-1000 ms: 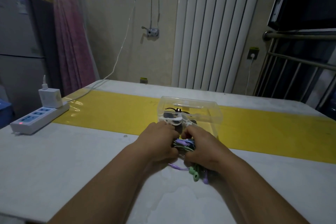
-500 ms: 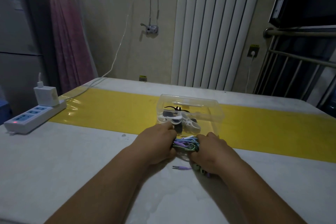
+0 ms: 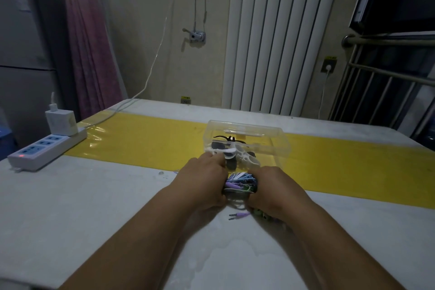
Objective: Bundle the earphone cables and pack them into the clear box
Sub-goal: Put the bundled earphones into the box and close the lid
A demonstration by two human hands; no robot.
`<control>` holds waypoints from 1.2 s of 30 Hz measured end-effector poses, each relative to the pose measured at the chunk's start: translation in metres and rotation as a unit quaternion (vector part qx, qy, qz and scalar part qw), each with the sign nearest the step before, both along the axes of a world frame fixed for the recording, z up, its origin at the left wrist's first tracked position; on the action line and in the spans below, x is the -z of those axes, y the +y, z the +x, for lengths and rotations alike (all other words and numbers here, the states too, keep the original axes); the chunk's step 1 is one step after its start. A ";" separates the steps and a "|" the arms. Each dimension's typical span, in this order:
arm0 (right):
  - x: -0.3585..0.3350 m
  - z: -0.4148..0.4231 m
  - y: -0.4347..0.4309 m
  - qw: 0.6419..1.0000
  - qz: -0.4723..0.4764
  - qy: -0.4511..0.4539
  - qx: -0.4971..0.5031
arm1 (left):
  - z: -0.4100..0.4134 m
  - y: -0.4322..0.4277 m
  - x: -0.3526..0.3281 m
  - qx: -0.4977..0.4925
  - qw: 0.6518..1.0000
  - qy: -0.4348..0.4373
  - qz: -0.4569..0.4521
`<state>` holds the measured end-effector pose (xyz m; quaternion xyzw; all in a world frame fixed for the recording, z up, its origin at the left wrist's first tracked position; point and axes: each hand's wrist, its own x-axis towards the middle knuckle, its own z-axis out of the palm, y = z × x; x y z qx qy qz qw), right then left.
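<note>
Left hand and right hand both grip the cable bundle.

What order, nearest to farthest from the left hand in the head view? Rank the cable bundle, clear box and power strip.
1. cable bundle, held in the left hand itself.
2. clear box, just beyond the hand.
3. power strip, far off to the left.

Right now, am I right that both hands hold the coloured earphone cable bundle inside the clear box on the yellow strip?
No: the head view shows the left hand and right hand holding the earphone cable bundle in front of the clear box on the yellow strip, not inside it.
</note>
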<state>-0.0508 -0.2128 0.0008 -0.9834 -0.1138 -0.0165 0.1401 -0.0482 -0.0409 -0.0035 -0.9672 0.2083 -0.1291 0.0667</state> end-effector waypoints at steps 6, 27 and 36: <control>0.006 0.000 0.000 0.999 0.041 -0.030 0.006 | 0.004 -0.001 0.009 0.004 1.000 0.002 -0.024; 0.001 -0.004 0.003 0.994 0.100 -0.053 0.013 | 0.001 -0.002 0.002 -0.022 0.995 -0.031 -0.096; -0.033 0.007 -0.001 0.988 0.101 -0.113 0.015 | 0.008 -0.006 -0.035 -0.024 0.991 -0.029 -0.126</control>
